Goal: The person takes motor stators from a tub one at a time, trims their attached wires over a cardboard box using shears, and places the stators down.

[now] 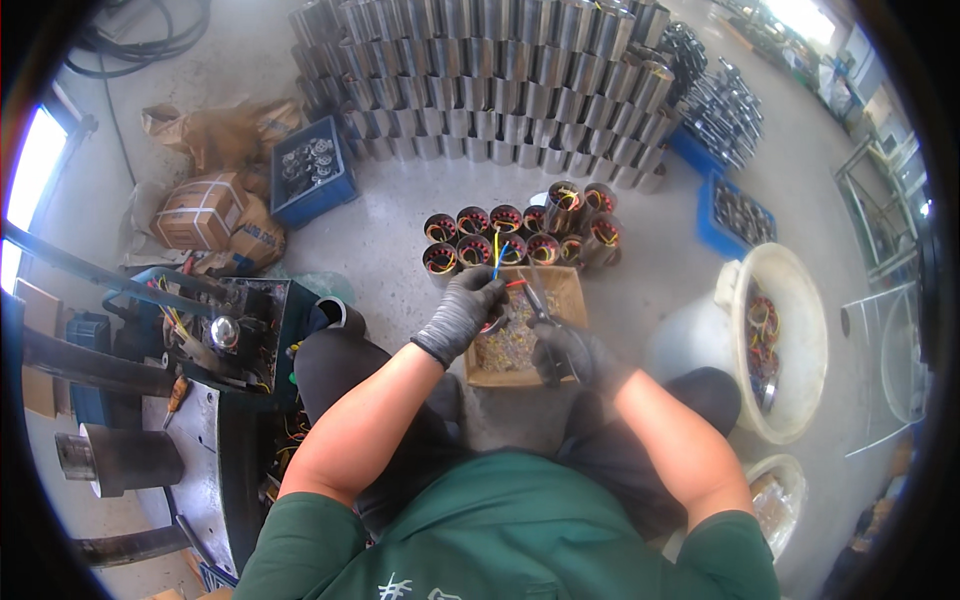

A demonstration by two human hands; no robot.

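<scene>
My left hand (464, 308), in a grey glove, pinches a few loose wires (501, 256) coloured yellow, blue and red. In my gloved right hand (572, 354) is a hand tool that looks like wire cutters or strippers (537, 299), its jaws beside the red wire. Both hands are over a shallow cardboard box (515, 379) with small coloured scraps in its bottom. A round metal part shows partly under my left hand; most of it is hidden. Just beyond the box stand several motor stators (472, 251), metal cylinders with red insides and yellow wires.
Stacked metal tubes (480, 95) form a wall at the back. Left are a blue crate of metal parts (345, 190), a taped carton (200, 212) and a machine (215, 440). A white tub (800, 385) with wired parts and a blue bin (712, 240) are on the right.
</scene>
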